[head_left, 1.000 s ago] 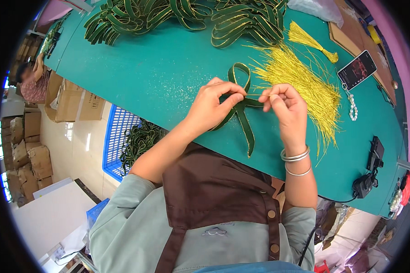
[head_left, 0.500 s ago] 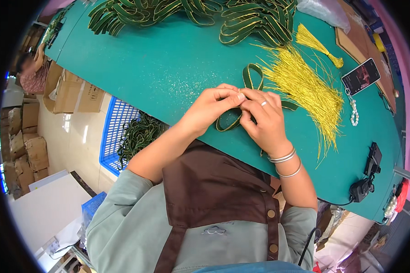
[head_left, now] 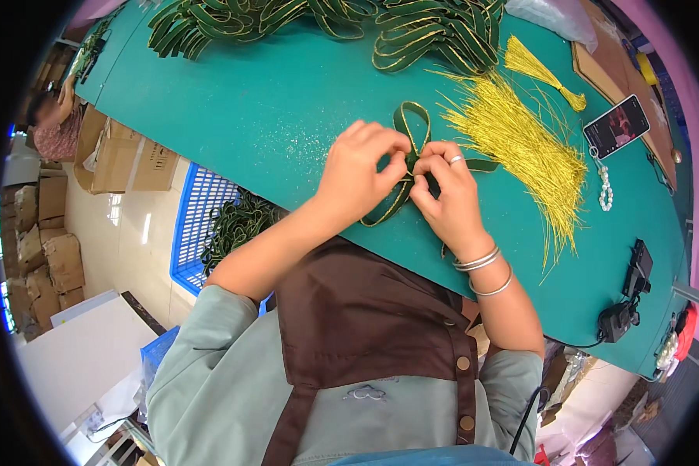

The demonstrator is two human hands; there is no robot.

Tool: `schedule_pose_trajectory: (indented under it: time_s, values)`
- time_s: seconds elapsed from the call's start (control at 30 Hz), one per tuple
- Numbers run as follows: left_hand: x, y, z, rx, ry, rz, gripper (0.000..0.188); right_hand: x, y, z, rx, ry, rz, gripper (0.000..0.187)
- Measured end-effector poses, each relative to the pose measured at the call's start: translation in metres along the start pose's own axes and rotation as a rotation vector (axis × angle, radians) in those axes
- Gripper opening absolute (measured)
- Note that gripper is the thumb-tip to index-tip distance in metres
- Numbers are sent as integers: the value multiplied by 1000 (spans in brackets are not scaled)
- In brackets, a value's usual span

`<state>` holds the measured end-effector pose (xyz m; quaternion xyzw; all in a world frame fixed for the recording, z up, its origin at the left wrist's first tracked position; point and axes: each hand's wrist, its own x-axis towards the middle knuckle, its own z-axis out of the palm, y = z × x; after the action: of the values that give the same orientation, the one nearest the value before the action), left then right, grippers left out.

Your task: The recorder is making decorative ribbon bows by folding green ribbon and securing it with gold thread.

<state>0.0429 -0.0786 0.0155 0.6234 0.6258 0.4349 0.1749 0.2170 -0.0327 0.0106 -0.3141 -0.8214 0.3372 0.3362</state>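
A dark green ribbon bow (head_left: 413, 116) with gold edges is between my hands above the green table. One loop stands up past my fingers, another hangs toward the table's near edge, and a tail sticks out to the right. My right hand (head_left: 449, 194), with a ring and bangles, pinches the bow near its middle. My left hand (head_left: 357, 167) is closed in a pinch just left of the bow's middle; what lies between its fingertips is too small to make out. The bow's knot is partly covered by fingers.
Gold wire ties (head_left: 520, 147) lie spread to the right, with a tied bundle (head_left: 542, 70) behind. Green ribbon loops (head_left: 439, 35) are heaped at the far side. A phone (head_left: 615, 126) and black adapter (head_left: 617, 321) lie right. A blue basket (head_left: 185, 241) stands below left; a person (head_left: 57, 128) sits beyond.
My left hand has drawn back a little from my right and its knuckles have risen. The bow has shifted slightly left, and its upright loop shows more fully.
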Motion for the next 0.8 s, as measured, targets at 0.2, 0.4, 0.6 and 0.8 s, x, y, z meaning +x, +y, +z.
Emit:
schedule_pose_trajectory:
  time_s: [0.2, 0.4, 0.6, 0.8]
  values:
    - [2, -9, 12, 154, 174, 285, 12, 3, 7, -1, 45, 35, 25, 14]
    - [4, -9, 3, 12, -49, 93, 12, 6, 14, -1, 177, 85, 104, 11]
    - [4, -8, 6, -100, -134, -18, 12, 7, 11, -1, 208, 93, 105, 10]
    - [2, -4, 9, -2, -28, 27, 10, 4, 5, -2, 196, 178, 74, 10]
